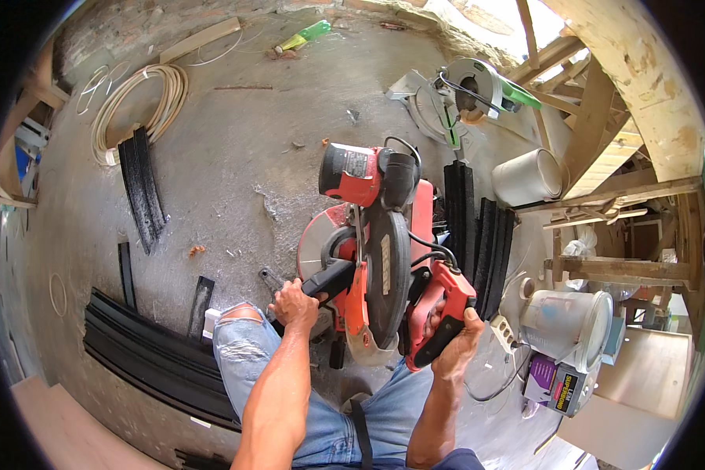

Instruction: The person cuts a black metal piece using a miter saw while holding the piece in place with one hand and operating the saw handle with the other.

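A red and black miter saw (pixel 385 262) stands on the floor in front of my knees, its motor on the far side. My right hand (pixel 456 341) wraps around its red and black D-shaped handle (pixel 440 317). On the saw's left side, my left hand (pixel 294 304) is closed beside a black block-like part (pixel 329 280). Whatever its fingers hold is mostly hidden by the hand. Just beyond that hand shows a grey metal tool end (pixel 269 277). The round blade guard (pixel 385 274) sits upright between my hands.
Black ridged strips lie at left (pixel 153 356), far left (pixel 141 188) and right of the saw (pixel 459 211). A coiled hose (pixel 141 106), green bottle (pixel 309 33) and green-handled miter saw (pixel 478 90) are farther off. Buckets (pixel 525 178), a power strip (pixel 503 333) and wooden frames (pixel 627 270) line the right.
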{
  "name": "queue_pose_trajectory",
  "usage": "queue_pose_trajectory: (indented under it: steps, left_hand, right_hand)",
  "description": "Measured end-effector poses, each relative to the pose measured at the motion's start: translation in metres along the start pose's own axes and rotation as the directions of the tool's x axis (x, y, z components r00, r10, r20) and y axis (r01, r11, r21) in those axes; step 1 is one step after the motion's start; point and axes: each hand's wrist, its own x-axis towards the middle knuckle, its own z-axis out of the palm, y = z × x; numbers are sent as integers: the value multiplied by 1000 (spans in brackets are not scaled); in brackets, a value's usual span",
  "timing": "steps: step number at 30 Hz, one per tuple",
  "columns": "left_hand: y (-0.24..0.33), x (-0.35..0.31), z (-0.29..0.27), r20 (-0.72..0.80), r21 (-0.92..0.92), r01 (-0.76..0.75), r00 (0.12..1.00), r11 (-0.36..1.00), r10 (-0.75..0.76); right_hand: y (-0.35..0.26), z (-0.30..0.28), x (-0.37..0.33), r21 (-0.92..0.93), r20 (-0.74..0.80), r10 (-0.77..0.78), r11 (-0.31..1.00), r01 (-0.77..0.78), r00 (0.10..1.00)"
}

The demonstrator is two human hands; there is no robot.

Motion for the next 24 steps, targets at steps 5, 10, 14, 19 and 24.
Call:
queue_pose_trajectory:
  steps: [5, 10, 14, 19, 24]
  left_hand:
    - [7, -6, -14, 33, -32, 14, 999, 999, -13]
    - [-3, -3, -9, -11, 19, 8, 1000, 1000, -8]
    - [-1, -5, -8, -21, 13, 7, 1000, 1000, -7]
    - [-2, -3, -5, -2, 14, 18, 1000, 1000, -18]
    - [-2, -4, -4, -13, 18, 3, 1000, 1000, -3]
  right_hand:
    - [3, -4, -1, -24, 2, -2, 1000, 2, 1000]
    - [6, 1, -2, -4, 0, -1, 1000, 1, 1000]
    - [9, -5, -3, 50, 38, 20, 998, -22, 999]
    - [9, -6, -3, 82, 62, -19, 997, 14, 998]
    - [12, -7, -2, 102, 32, -20, 995, 17, 999]
